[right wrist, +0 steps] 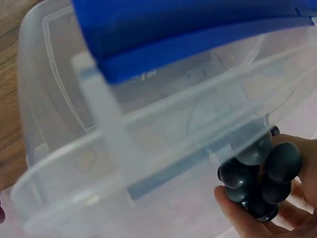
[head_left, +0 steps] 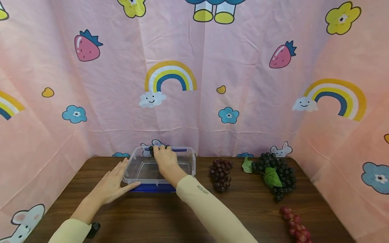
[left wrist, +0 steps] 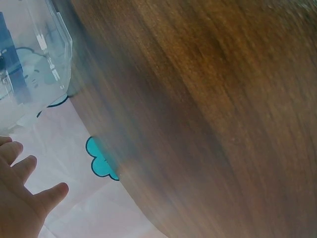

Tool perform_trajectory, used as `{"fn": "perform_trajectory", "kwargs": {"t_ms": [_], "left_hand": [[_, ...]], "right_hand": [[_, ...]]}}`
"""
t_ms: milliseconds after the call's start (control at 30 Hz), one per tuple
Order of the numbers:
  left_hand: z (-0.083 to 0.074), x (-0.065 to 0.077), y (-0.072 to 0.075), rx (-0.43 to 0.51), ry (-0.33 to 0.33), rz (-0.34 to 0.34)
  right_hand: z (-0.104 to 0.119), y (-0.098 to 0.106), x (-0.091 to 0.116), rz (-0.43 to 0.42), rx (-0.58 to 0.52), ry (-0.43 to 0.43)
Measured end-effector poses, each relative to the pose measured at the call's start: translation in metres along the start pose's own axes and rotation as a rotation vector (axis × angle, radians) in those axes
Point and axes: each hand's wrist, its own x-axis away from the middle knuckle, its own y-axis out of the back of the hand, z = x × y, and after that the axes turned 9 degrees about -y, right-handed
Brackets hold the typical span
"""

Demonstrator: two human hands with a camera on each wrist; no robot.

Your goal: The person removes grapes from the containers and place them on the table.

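A clear plastic container (head_left: 129, 171) with blue side latches stands at the back left of the wooden table. My right hand (head_left: 166, 163) reaches across it to the far rim and grips a bunch of black grapes (right wrist: 237, 173). In the right wrist view, part of the bunch shows through the clear wall; whether it is inside the container I cannot tell. At the container's left side is my left hand (head_left: 112, 184), fingers straight and thumb spread along the front edge. It holds nothing; the left wrist view also shows these spread fingers (left wrist: 52, 196).
Right of the container lies a dark red grape bunch (head_left: 221, 174). Farther right is a larger black bunch (head_left: 287, 175) with green leaves (head_left: 272, 177). A lighter red bunch (head_left: 296, 224) lies near the right front. A pink patterned cloth (head_left: 212, 111) hangs around the table (head_left: 146, 216).
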Motion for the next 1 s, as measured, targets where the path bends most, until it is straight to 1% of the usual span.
{"fn": "perform_trajectory", "kwargs": {"t_ms": [167, 367, 633, 700, 867, 1000], "left_hand": [[-0.001, 0.001, 0.001, -0.002, -0.001, 0.003], [-0.001, 0.001, 0.001, -0.014, 0.000, 0.003], [-0.003, -0.001, 0.001, -0.013, 0.001, 0.005], [-0.003, -0.001, 0.001, -0.010, -0.001, 0.004], [-0.003, -0.001, 0.001, -0.009, 0.006, 0.007], [-0.002, 0.001, 0.000, -0.010, 0.010, 0.010]], "right_hand": [[-0.007, 0.005, 0.007, -0.023, -0.003, 0.013], [-0.018, 0.010, 0.017, -0.023, -0.003, 0.022], [-0.038, 0.014, 0.034, -0.041, -0.040, 0.044], [-0.044, 0.014, 0.039, -0.057, -0.060, 0.046], [-0.055, 0.013, 0.049, -0.137, -0.097, 0.053], [-0.062, 0.013, 0.059, -0.153, -0.106, 0.052]]}}
